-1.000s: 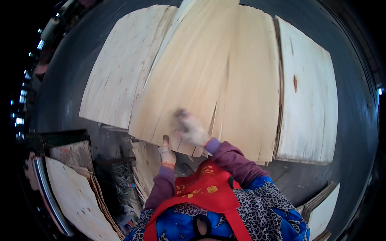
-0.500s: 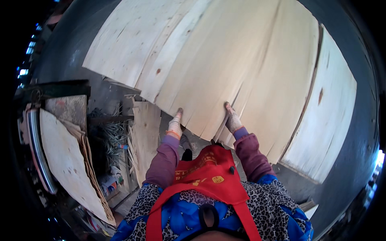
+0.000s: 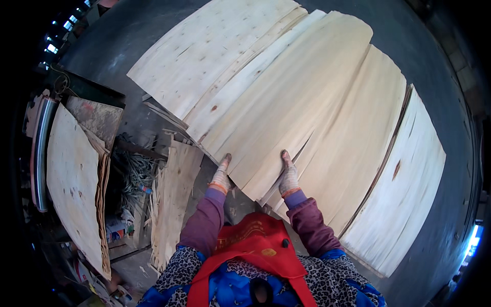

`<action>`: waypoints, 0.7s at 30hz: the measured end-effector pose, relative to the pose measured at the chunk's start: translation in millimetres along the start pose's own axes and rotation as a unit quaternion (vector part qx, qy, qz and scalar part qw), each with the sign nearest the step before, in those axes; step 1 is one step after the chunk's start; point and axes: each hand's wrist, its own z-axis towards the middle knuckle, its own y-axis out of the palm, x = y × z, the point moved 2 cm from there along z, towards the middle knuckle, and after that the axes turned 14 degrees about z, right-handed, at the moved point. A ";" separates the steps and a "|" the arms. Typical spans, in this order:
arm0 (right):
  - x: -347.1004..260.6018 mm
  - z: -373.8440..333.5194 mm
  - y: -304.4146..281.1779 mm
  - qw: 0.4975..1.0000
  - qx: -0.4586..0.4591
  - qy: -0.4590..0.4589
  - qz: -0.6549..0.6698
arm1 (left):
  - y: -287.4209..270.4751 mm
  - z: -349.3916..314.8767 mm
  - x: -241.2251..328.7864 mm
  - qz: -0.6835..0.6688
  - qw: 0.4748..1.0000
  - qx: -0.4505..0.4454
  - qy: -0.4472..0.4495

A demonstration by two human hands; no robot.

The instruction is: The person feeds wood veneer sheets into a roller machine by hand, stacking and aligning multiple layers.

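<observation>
Both my hands wear whitish, stained gloves with orange cuffs and grip the near edge of a long, pale wood veneer sheet. At its left corner my left hand has its thumb on top, the fingers hidden beneath. Farther right, my right hand pinches the same edge, thumb up, beside a narrow dark split in the wood. A second tan veneer sheet lies to the right of that split. Whiter, knotted veneer spreads at the left, and another white veneer strip lies far right past a dark gap.
At the left stands a stack of veneer sheets beside a shiny metal roller. Torn veneer pieces and a tangle of pale strands lie between the stack and me. Dark grey floor surrounds the sheets.
The view has shifted, so the sheets sit lower and their far ends show. Both hands keep their hold on the edge. The split beside my right hand looks wider.
</observation>
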 end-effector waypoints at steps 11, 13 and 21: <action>15.0 -85.2 23.1 0.998 -0.065 0.018 0.006 | -40.5 -35.7 -34.8 -0.017 0.994 0.025 0.104; 38.5 -119.8 24.4 0.993 -0.084 0.082 0.030 | -64.8 -72.0 -42.9 -0.021 0.991 0.062 0.114; 153.9 -274.8 -47.6 0.797 -0.397 0.298 -0.343 | -277.3 -284.7 -87.7 0.009 0.984 0.121 0.132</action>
